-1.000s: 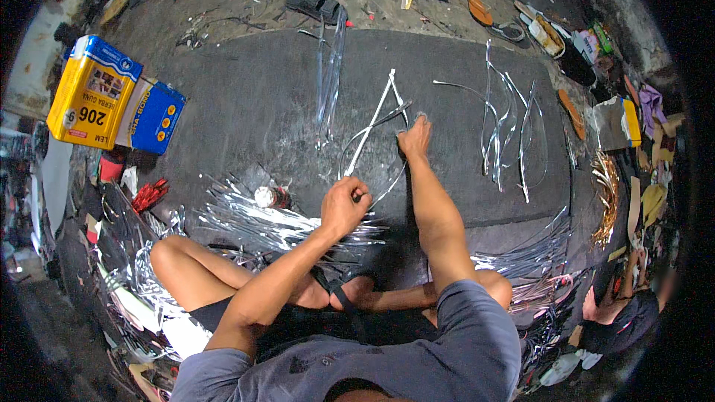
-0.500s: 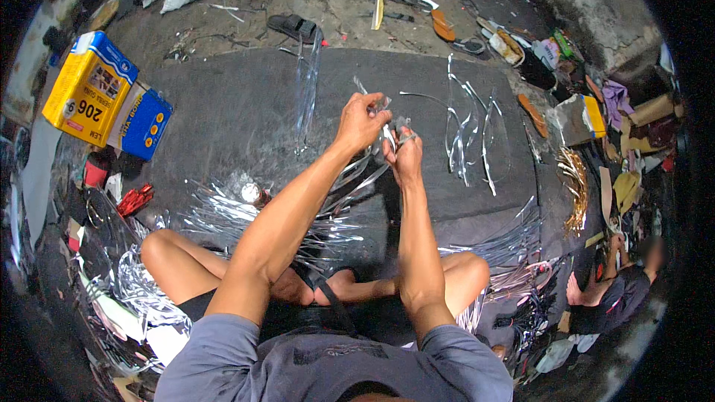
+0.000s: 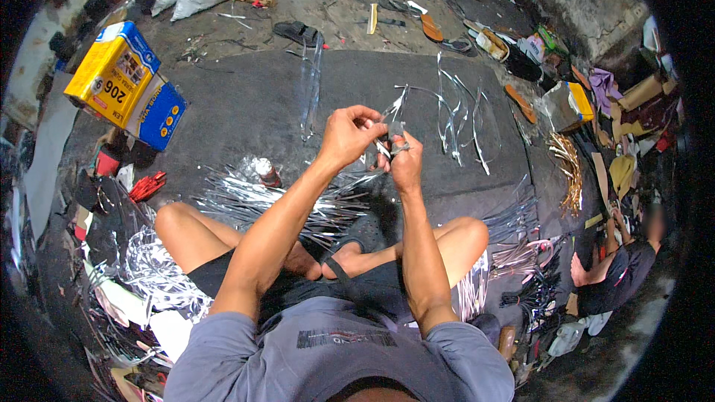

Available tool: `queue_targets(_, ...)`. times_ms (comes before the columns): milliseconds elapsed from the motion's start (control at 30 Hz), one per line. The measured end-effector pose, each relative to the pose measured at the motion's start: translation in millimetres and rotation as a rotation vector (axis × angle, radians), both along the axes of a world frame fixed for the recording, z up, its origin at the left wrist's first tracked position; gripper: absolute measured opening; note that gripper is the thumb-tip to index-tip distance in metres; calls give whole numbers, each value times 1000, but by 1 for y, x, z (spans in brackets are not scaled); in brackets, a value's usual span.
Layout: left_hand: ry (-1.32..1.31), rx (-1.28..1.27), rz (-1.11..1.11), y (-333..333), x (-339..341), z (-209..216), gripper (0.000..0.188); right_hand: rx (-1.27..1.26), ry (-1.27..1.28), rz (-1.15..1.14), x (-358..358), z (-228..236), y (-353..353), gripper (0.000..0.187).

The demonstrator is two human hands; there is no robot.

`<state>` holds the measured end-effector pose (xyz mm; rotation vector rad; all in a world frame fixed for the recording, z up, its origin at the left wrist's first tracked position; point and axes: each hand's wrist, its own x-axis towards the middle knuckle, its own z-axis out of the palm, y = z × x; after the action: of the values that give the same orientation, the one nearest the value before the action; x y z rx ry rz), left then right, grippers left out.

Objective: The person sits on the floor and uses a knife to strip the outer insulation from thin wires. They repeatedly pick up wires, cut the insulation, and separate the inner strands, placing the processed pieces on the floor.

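My left hand and my right hand are close together over the dark mat, fingers closed on a silvery strip. One end of it sticks up above the hands and catches the light. The thumb and fingertips of the left hand pinch it, while the right fingers are curled round its lower part. Just how the strip runs between the fingers is hidden. Below the hands, a spread of thin silver strips lies before my crossed legs, with a small reddish-brown spool-like thing at its left.
Loose silver strips lie on the mat at right, with clear strips farther left. A yellow and blue carton stands at left. Gold strips lie right, near scraps and a seated person. Sandals lie beyond the mat.
The whole view has shifted slightly. My hands stay together on the strip, the left one turned a little. The strip's upper end now points up and right instead of left.
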<state>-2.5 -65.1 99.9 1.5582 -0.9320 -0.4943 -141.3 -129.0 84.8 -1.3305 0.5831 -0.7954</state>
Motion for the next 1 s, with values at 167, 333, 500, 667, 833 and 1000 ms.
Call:
queue_targets(167,-49,-125,238,22,-10,6,18,-118,107,-220,14,3,23,11)
queue_targets(333,133,-180,441,25,-13,-5,14,-421,93,-544,26,-6,28,16)
queue_targets(500,440,-322,550,41,56,-1,12,-444,242,-819,-16,-48,-10,17)
queue_targets(667,236,-476,465,65,90,46,17,429,219,-831,-73,-124,-73,25)
queue_targets(833,158,-744,636,99,143,134,14,485,497,-1175,-98,-198,-97,41)
queue_targets(1000,197,-867,567,138,185,185,11,440,999,-1023,-115,-206,-81,51)
